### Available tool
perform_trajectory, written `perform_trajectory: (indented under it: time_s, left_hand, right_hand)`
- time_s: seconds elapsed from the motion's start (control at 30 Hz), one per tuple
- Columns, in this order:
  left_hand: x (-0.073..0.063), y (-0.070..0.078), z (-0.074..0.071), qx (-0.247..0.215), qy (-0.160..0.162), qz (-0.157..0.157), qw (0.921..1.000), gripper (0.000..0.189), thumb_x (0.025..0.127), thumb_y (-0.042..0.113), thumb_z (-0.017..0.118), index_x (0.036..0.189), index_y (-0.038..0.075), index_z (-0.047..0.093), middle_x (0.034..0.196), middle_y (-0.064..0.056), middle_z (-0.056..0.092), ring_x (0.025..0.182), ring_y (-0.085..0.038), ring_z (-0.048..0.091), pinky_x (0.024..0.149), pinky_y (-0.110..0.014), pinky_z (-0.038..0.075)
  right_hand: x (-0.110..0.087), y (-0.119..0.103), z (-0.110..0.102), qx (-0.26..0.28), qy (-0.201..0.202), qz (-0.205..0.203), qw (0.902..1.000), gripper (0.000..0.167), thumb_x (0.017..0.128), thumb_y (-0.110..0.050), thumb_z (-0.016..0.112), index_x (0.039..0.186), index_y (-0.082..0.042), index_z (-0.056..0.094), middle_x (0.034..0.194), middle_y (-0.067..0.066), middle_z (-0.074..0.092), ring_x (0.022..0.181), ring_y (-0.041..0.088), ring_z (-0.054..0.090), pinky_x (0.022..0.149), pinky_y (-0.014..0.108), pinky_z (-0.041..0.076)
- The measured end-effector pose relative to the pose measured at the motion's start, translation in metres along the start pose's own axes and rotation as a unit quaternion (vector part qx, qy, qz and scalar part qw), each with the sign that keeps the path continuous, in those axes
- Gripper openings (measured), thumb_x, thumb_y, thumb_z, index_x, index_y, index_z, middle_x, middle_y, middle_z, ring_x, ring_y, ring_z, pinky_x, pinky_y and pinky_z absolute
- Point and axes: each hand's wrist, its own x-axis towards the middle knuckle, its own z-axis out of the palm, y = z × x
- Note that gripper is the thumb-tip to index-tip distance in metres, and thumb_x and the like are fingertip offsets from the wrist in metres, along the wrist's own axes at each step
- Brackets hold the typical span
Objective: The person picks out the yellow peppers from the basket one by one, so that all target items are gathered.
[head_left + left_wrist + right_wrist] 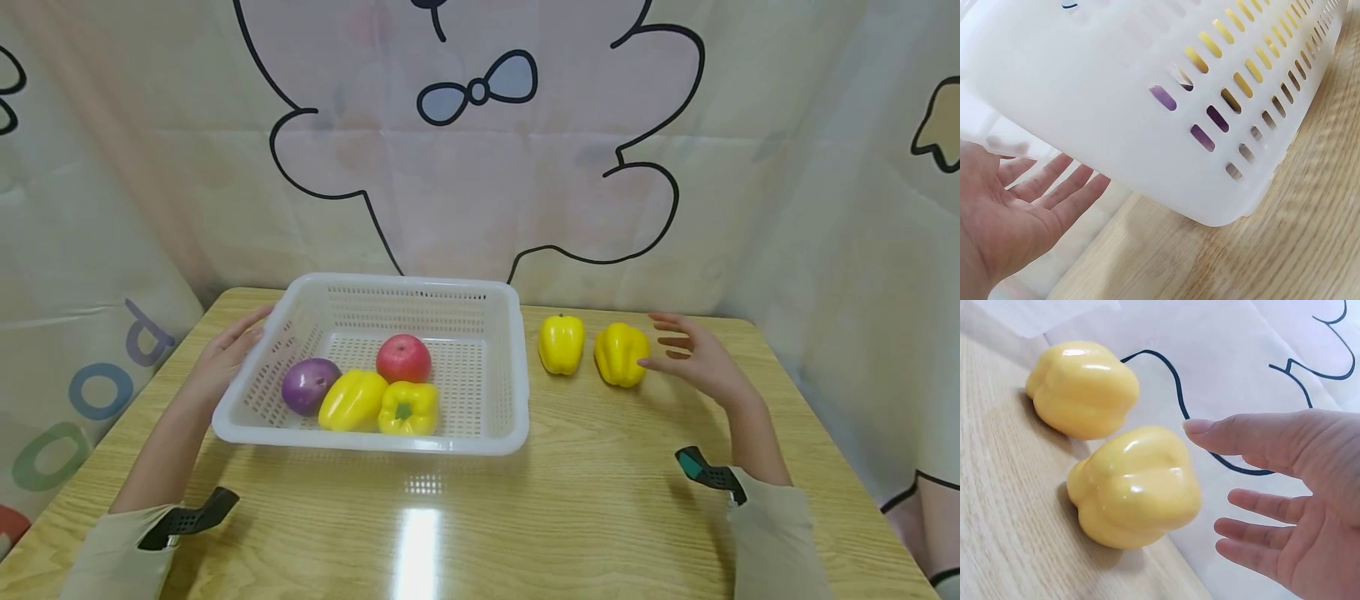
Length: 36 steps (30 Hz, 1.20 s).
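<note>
A white plastic basket (pixel 480 444) stands on the table. Inside it lie a purple round fruit or vegetable (pixel 310 387), a red apple (pixel 403 358) and two yellow bell peppers, one on its side (pixel 352 401) and one with its green stem end showing (pixel 409 410). My left hand (pixel 227 357) is at the basket's left side, fingers extended against or close beside the wall; contact is unclear. To the right, two more yellow bell peppers rest on the wood, a left one (pixel 561 343) and a right one (pixel 622 354). Beside the right one, my right hand (pixel 699 360) has its fingers spread, holding nothing.
The wooden table (pixel 600 500) meets a printed cloth (pixel 480 192) at its back edge, and more cloth hangs on both sides. Dark straps (pixel 187 521) show at the sleeve cuffs. A bright reflection lies on the tabletop in front of the basket.
</note>
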Motion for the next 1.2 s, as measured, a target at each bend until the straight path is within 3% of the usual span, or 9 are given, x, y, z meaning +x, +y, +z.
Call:
perform_trajectory:
  time_s: [0.33,0.37,0.43,0.5,0.57,0.6,0.67,1.07,1.2]
  left_hand:
    - [-0.001,0.001,0.0,0.006,0.002,-0.002,1.0,0.036,0.114,0.024,0.049,0.147,0.037,0.054,0.108,0.014,0.076,0.089,-0.007,0.075,0.07,-0.024,0.064]
    - [-0.001,0.001,0.0,0.007,0.002,-0.002,1.0,0.036,0.114,0.024,0.049,0.148,0.036,0.053,0.108,0.014,0.076,0.089,-0.007,0.075,0.07,-0.024,0.064]
    - [-0.001,0.001,0.001,0.009,0.002,-0.002,1.0,0.037,0.114,0.025,0.049,0.15,0.035,0.052,0.108,0.014,0.076,0.089,-0.007,0.075,0.071,-0.024,0.064]
    - [-0.002,0.002,0.001,0.01,0.003,-0.002,1.0,0.037,0.114,0.025,0.049,0.15,0.035,0.052,0.108,0.014,0.076,0.089,-0.007,0.075,0.07,-0.024,0.064]
    - [-0.002,0.002,0.001,0.005,0.002,-0.001,1.0,0.036,0.114,0.024,0.049,0.147,0.036,0.054,0.107,0.013,0.076,0.089,-0.008,0.076,0.07,-0.025,0.064]
    - [-0.002,0.003,0.001,0.004,0.002,-0.001,1.0,0.035,0.114,0.024,0.049,0.146,0.037,0.055,0.107,0.013,0.076,0.088,-0.008,0.076,0.07,-0.025,0.064]
    - [-0.002,0.003,0.001,0.0,0.001,-0.001,1.0,0.033,0.114,0.024,0.049,0.143,0.038,0.056,0.106,0.013,0.076,0.088,-0.008,0.076,0.069,-0.025,0.064]
    - [-0.001,0.003,0.002,-0.002,-0.003,0.004,1.0,0.034,0.114,0.023,0.048,0.144,0.037,0.055,0.107,0.013,0.076,0.089,-0.008,0.076,0.07,-0.025,0.064]
    - [-0.001,0.004,0.002,-0.003,0.0,0.003,1.0,0.033,0.114,0.023,0.049,0.142,0.038,0.057,0.107,0.013,0.076,0.088,-0.008,0.076,0.07,-0.024,0.064]
  right_hand:
    - [-0.007,-0.019,-0.002,0.003,0.03,-0.023,0.9993,0.072,0.103,-0.022,0.072,0.161,-0.001,0.035,0.161,0.033,0.037,0.141,0.058,0.042,0.113,0.073,0.039]
    - [-0.008,-0.021,-0.002,0.001,0.034,-0.029,0.999,0.07,0.103,-0.022,0.072,0.161,-0.002,0.036,0.16,0.032,0.038,0.14,0.058,0.044,0.115,0.063,0.044]
    - [-0.008,-0.024,-0.002,-0.001,0.041,-0.04,0.9984,0.067,0.104,-0.021,0.071,0.16,-0.001,0.038,0.159,0.032,0.04,0.139,0.057,0.046,0.115,0.061,0.045]
    - [-0.009,-0.027,-0.002,-0.005,0.048,-0.049,0.9977,0.065,0.104,-0.021,0.071,0.159,-0.002,0.041,0.158,0.03,0.042,0.138,0.055,0.048,0.113,0.04,0.05]
    - [-0.009,-0.031,-0.002,-0.008,0.053,-0.053,0.9972,0.064,0.104,-0.021,0.071,0.158,-0.003,0.042,0.158,0.028,0.044,0.138,0.052,0.049,0.105,0.019,0.05]
    - [-0.009,-0.033,-0.002,-0.008,0.056,-0.056,0.9968,0.063,0.104,-0.021,0.071,0.157,-0.002,0.043,0.158,0.028,0.044,0.138,0.051,0.049,0.106,0.02,0.05]
    - [-0.011,-0.037,-0.001,-0.008,0.062,-0.061,0.9961,0.061,0.104,-0.02,0.071,0.156,-0.002,0.045,0.157,0.026,0.046,0.137,0.048,0.05,0.094,0.004,0.044]
    - [-0.018,-0.061,0.005,-0.002,0.081,-0.101,0.9916,0.053,0.105,-0.014,0.068,0.152,0.0,0.049,0.152,0.023,0.052,0.131,0.043,0.055,0.093,0.0,0.043]
    - [-0.02,-0.068,0.007,-0.001,0.085,-0.108,0.9904,0.051,0.105,-0.013,0.069,0.151,-0.001,0.051,0.151,0.021,0.053,0.129,0.035,0.057,0.095,0.002,0.045]
